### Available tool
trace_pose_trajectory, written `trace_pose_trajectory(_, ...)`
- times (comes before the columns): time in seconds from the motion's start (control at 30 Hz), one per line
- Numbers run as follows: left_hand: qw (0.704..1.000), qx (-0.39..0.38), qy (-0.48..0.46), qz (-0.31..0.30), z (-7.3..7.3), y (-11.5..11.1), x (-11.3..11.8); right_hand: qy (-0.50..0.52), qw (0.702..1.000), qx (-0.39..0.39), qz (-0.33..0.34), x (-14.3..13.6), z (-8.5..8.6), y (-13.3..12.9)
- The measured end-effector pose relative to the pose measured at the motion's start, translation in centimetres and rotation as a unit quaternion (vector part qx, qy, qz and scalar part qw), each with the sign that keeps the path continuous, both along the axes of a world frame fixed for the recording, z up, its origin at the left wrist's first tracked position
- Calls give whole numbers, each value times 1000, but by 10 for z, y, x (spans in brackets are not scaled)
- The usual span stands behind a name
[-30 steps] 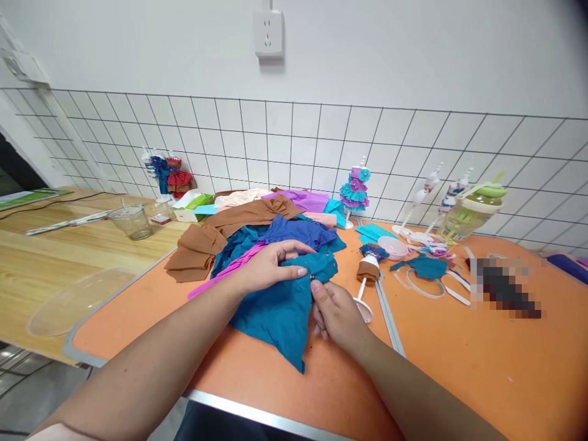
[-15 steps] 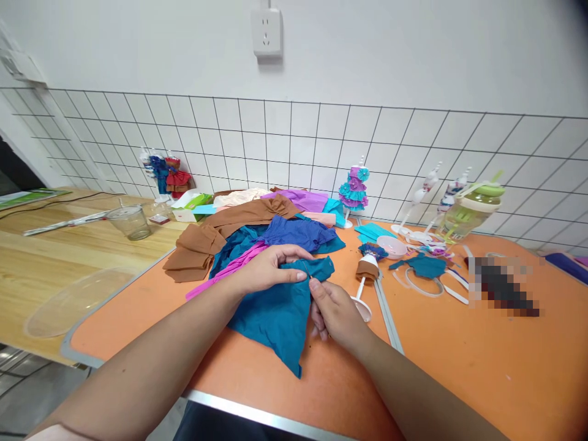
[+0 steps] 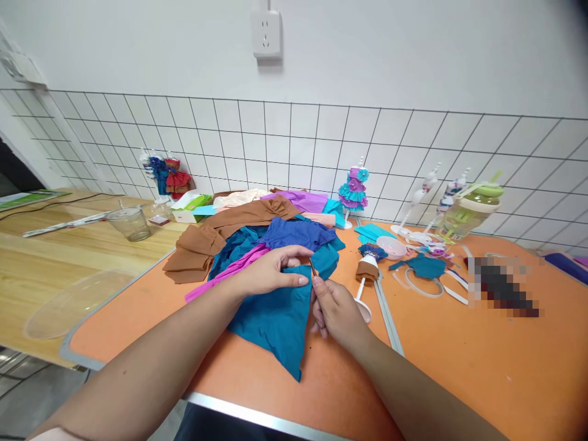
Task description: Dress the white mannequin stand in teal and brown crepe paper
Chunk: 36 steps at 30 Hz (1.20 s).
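Note:
A teal crepe-like cloth or paper piece [image 3: 275, 321] hangs down to a point over the table front. My left hand [image 3: 275, 269] pinches its upper edge between thumb and fingers. My right hand [image 3: 337, 306] is closed around what looks like small scissors [image 3: 313, 267]; only the slim pointed blades show, and the handles are hidden in the palm. The blades stand at a slit in the teal piece. Beyond them a teal strip [image 3: 326, 262] folds away to the upper right. Right of my hands stands a small white stand with a brown band [image 3: 367, 271].
Behind my hands lies a heap of brown [image 3: 252, 217], blue [image 3: 298, 234] and pink sheets. At the back are a ruffled purple-and-turquoise doll dress stand [image 3: 353, 190] and a green-lidded bottle [image 3: 475, 211]. Teal scraps [image 3: 425, 266] lie right; a clear cup [image 3: 131, 223] is left.
The slit in the teal piece has opened wider, and the strip has swung away to the upper right. More of the blades shows at my right fingertips. Both hands have barely moved.

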<state>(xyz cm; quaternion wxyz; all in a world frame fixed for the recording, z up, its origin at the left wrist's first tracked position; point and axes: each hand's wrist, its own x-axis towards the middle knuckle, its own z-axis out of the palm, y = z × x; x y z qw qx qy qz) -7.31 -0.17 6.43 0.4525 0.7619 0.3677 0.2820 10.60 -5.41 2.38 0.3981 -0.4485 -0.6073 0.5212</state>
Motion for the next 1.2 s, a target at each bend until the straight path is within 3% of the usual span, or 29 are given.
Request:
trace_pose_trajectory(0.07, 987, 88, 109, 82, 2, 4, -7, -8, 1000, 7, -18, 1, -2, 2)
trace_pose_trajectory(0.1, 965, 142, 177, 134, 3, 5, -14, -19, 999, 15, -25, 2, -2, 2)
trace_pose_trajectory(0.17, 890, 235, 323, 221, 3, 8, -32, -61, 997, 42, -14, 4, -2, 2)
trace_pose_trajectory(0.23, 829, 218, 448, 255, -2, 13, -52, -133, 986, 100, 34, 5, 1, 0)
trace_pose_trajectory(0.27, 825, 173, 483, 238, -6, 16, -61, -175, 972, 141, 65, 4, 2, -2)
trace_pose_trajectory(0.37, 857, 117, 473, 170, -26, 38, -73, -290, 911, 247, 159, 2, 2, -7)
trace_pose_trajectory(0.43, 861, 136, 458, 174, -38, 59, -71, -349, 873, 268, 209, -2, -1, -8)
trace_pose_trajectory(0.5, 855, 176, 436, 219, -47, 83, -67, -388, 847, 278, 235, -5, -6, -7)
trace_pose_trajectory(0.63, 830, 228, 398, 318, -53, 120, -70, -423, 836, 247, 247, -8, -11, -2)
trace_pose_trajectory(0.73, 815, 236, 380, 369, -53, 131, -79, -420, 840, 228, 257, -9, -15, 1)
trace_pose_trajectory(0.87, 783, 280, 363, 422, -49, 119, -81, -447, 798, 253, 314, -13, -26, 4)
trace_pose_trajectory(0.93, 775, 328, 371, 392, -45, 107, -78, -456, 781, 274, 327, -14, -28, 3)
trace_pose_trajectory(1.0, 786, 362, 370, 337, -39, 95, -73, -451, 784, 285, 319, -12, -22, -2)
trace_pose_trajectory(1.1, 773, 405, 317, 372, -28, 73, -62, -432, 796, 290, 309, -4, 0, -13)
trace_pose_trajectory(1.13, 782, 413, 298, 358, -25, 62, -55, -426, 795, 288, 321, -1, 9, -17)
trace_pose_trajectory(1.17, 814, 413, 288, 290, -23, 51, -46, -420, 798, 279, 329, 2, 17, -21)
trace_pose_trajectory(1.2, 853, 397, 284, 185, -23, 38, -36, -418, 797, 265, 346, 4, 24, -25)
